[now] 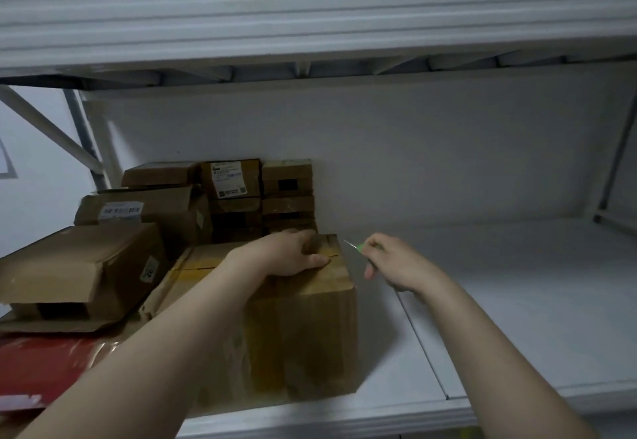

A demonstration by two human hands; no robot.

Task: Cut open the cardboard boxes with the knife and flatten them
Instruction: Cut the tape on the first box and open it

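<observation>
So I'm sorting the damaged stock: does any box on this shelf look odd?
Yes. The box at far left lies tilted with its flap torn open. The big box under the left hand looks intact.

A large brown cardboard box (303,332) stands upright at the front of a white shelf (517,300), its taped top flaps slit along the middle seam. Behind and left of it, smaller brown boxes (238,197) are stacked against the back wall, several with white labels. A green-handled knife (355,247), thin blade pointing left, is just right of the large box's top.
</observation>
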